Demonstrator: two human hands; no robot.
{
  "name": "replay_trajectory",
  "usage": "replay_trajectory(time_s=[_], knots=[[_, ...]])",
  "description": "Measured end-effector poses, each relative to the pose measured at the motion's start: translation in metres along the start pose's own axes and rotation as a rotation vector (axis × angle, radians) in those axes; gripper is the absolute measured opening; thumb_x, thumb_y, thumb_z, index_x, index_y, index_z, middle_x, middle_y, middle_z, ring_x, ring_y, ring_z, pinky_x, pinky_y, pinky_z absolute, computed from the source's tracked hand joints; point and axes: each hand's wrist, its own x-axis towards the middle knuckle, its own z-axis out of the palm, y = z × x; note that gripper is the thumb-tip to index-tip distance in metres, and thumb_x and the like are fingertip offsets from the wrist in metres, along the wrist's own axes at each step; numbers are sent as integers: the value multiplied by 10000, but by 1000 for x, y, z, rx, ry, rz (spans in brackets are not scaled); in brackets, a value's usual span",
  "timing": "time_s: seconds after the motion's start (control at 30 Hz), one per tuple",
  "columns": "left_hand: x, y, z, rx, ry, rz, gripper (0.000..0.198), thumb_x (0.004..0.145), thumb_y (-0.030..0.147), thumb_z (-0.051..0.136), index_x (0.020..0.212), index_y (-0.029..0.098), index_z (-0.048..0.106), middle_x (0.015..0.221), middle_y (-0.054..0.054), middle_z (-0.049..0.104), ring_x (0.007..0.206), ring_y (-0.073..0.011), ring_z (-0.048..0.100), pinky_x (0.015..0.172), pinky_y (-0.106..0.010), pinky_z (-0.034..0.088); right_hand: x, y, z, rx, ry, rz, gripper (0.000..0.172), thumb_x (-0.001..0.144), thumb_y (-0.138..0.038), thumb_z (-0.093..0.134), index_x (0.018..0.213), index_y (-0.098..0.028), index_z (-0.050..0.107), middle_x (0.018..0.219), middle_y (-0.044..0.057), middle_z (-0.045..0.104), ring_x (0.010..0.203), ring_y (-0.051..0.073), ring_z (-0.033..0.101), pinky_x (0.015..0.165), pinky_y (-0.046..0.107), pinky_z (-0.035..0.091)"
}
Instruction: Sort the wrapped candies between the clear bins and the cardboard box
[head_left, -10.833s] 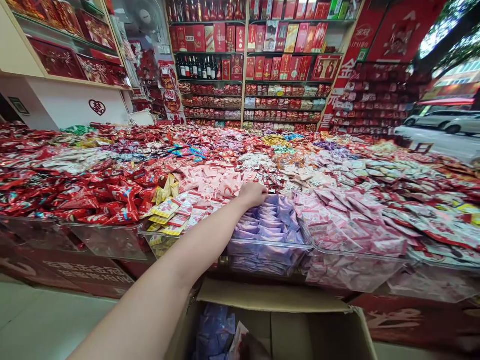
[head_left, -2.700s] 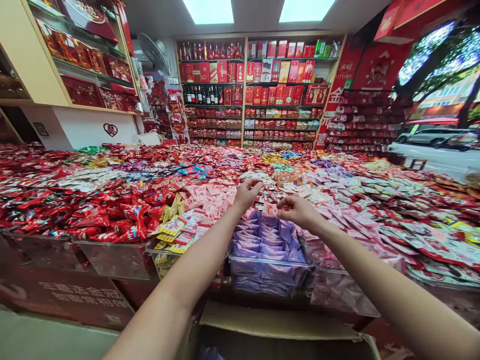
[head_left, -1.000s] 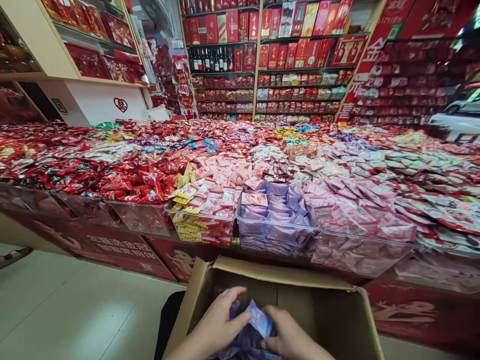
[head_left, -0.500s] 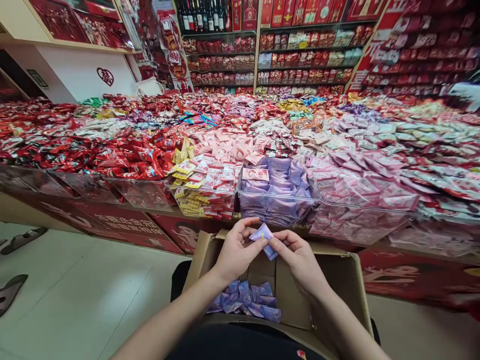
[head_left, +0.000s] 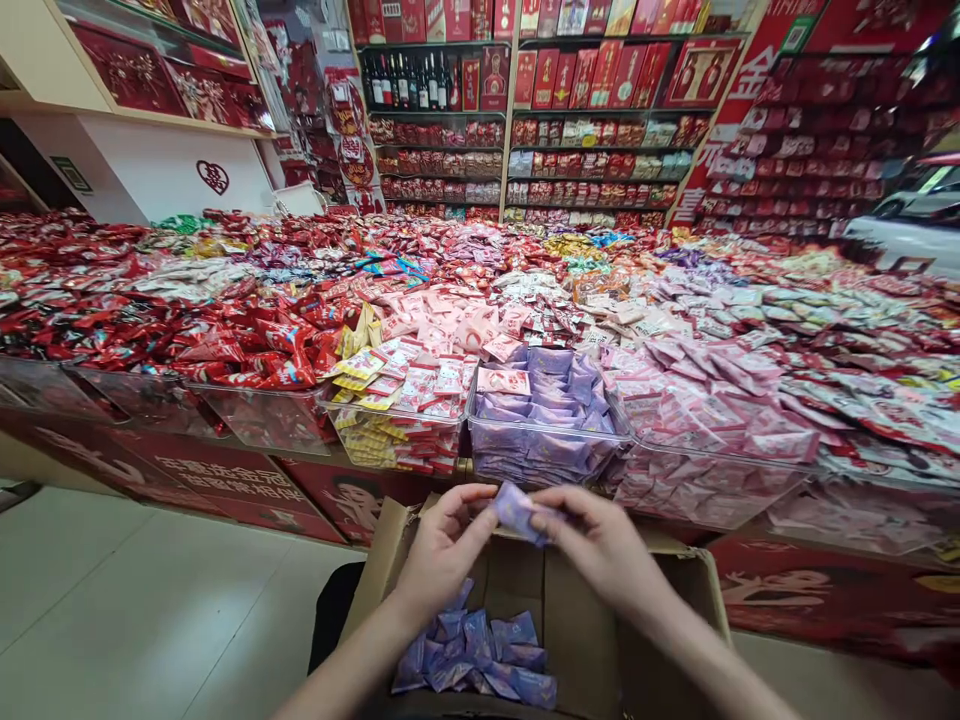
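Between my two hands, above a cardboard box, is a small purple candy packet. My left hand pinches its left end between thumb and fingers. On the other end, the thumb and fingers of my right hand are closed. Down in the cardboard box, several similar purple packets lie in a loose heap on the left side. Just beyond my hands stands a clear bin packed with flat purple packets, a pink one lying on top.
Left of the purple bin are yellow and red-white packets, then red ones. Pink packets fill the bin to the right. Shelves with bottles and red boxes rise behind. A tiled floor lies at left.
The view has tilted up, so the bins and my hands sit lower in it. The packet has turned to lie more sideways, both hands still on it.
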Motion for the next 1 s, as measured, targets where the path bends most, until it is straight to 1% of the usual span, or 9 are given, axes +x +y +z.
replay_trajectory(time_s=[0.1, 0.17, 0.27, 0.37, 0.43, 0.5, 0.73, 0.93, 1.0], knots=[[4, -3, -23, 240, 77, 223, 210, 767, 239, 531, 960, 172, 581, 883, -48, 638, 802, -141, 599, 716, -251, 484, 52, -25, -46, -290, 223, -145, 195, 757, -271, 513, 873, -180, 640, 831, 41, 670, 754, 161, 591, 695, 272, 437], [7, -10, -39, 436, 135, 383, 180, 759, 194, 535, 928, 177, 597, 871, -42, 627, 823, -141, 587, 742, -256, 474, 97, -33, -72, -525, 296, -169, 206, 751, -224, 505, 896, -177, 644, 834, 41, 669, 756, 164, 586, 682, 263, 423], [8, -25, -56, 611, 185, 473, 179, 774, 167, 511, 934, 177, 590, 860, -42, 616, 812, -137, 579, 719, -252, 478, 159, -28, -91, -821, 184, -142, 204, 708, -160, 520, 856, -171, 660, 850, 50, 668, 798, 175, 580, 685, 245, 403], [6, -41, -65, 691, 190, 469, 185, 786, 166, 492, 949, 177, 580, 862, -41, 615, 810, -134, 583, 711, -245, 486, 194, -13, -92, -994, -20, -54, 216, 670, -127, 522, 819, -176, 670, 832, 43, 674, 780, 168, 586, 646, 217, 395], [6, -50, -67, 712, 189, 483, 180, 789, 164, 485, 942, 177, 580, 866, -42, 617, 824, -136, 586, 726, -245, 487, 202, -4, -88, -1053, -133, -9, 230, 653, -127, 529, 824, -185, 672, 829, 34, 678, 766, 164, 592, 618, 205, 391], [7, -55, -67, 722, 188, 500, 176, 792, 162, 480, 936, 177, 580, 865, -44, 618, 831, -138, 586, 739, -250, 484, 204, 2, -86, -1110, -173, 10, 246, 644, -129, 533, 837, -191, 671, 848, 38, 678, 787, 171, 594, 614, 206, 391], [11, -54, -63, 781, 126, 521, 165, 799, 150, 462, 924, 179, 568, 837, -56, 611, 807, -152, 567, 718, -287, 466, 206, 10, -89, -1255, -179, -15, 263, 679, -115, 481, 877, -164, 646, 897, 81, 663, 836, 193, 590, 621, 225, 384], [8, -52, -63, 774, 118, 525, 169, 794, 131, 460, 914, 185, 567, 820, -47, 607, 782, -150, 559, 697, -289, 460, 201, -3, -85, -1241, -196, -89, 203, 680, -187, 523, 844, -144, 635, 891, 85, 655, 825, 186, 578, 627, 228, 375], [8, -52, -63, 774, 124, 522, 174, 787, 125, 464, 910, 185, 572, 819, -42, 608, 780, -147, 562, 696, -282, 459, 200, -9, -89, -1246, -206, -72, 200, 691, -238, 533, 833, -146, 640, 863, 81, 658, 796, 186, 581, 607, 233, 372]])
